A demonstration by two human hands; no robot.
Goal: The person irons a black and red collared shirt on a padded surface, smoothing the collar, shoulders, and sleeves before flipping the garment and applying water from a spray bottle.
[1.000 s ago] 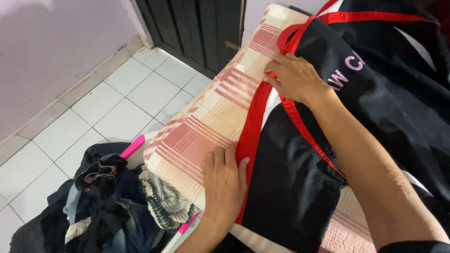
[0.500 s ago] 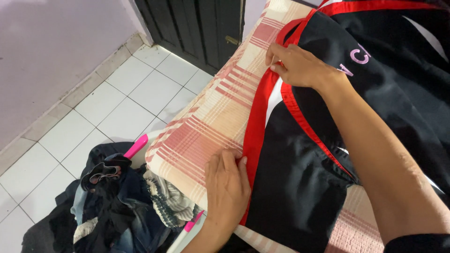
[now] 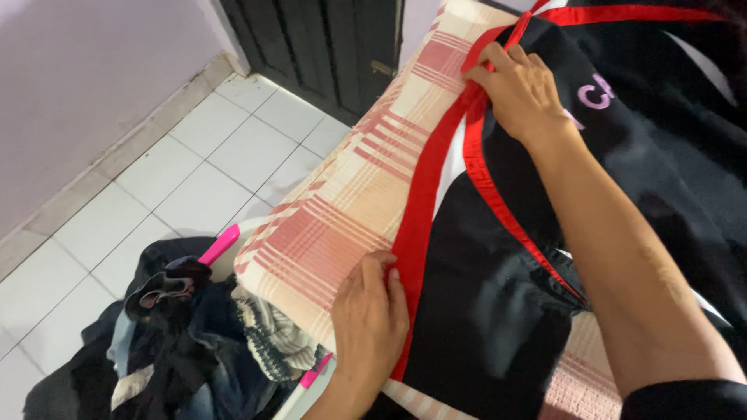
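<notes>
While the black garment (image 3: pixel 498 311) lies right of both hands, its red trim (image 3: pixel 424 210) runs lengthwise between them. Left hand (image 3: pixel 369 323) presses flat on the near end, right hand (image 3: pixel 521 89) pinches the far end, so each has one.

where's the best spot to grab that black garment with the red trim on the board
Probably the red trim along the black garment, coming from the plaid board side. That edge lies straight and exposed there, and the left hand and right hand already press on it at its two ends.
</notes>
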